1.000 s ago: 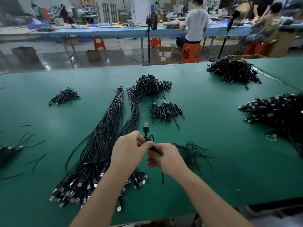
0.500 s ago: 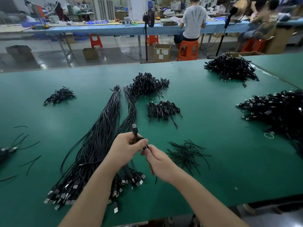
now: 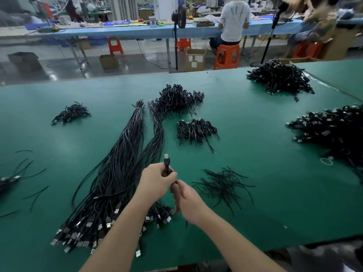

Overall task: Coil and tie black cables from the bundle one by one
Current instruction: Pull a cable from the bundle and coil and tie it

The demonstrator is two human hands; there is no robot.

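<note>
Head view: left hand (image 3: pixel 157 181) grip closed round cable (image 3: pixel 167 163), plug upward, above table (image 3: pixel 275 203). Right hand (image 3: pixel 186 197) pinches cable just below. Tied piles (image 3: pixel 196 129) done beyond; large bundle (image 3: pixel 117 173) left; ties (image 3: pixel 222 185) near right.

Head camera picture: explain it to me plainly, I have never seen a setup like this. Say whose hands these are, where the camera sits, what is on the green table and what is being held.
There is no machine here. A person wears a camera on the head, looking forward and down at their own two hands. The left hand grips a coiled black cable, its USB plug sticking up. The right hand pinches something thin and dark at that coil; I cannot tell what exactly. On the green table lie a long bundle of straight cables, a scatter of thin black ties, and heaps of finished coils. Other workers sit at a blue bench behind.
</note>
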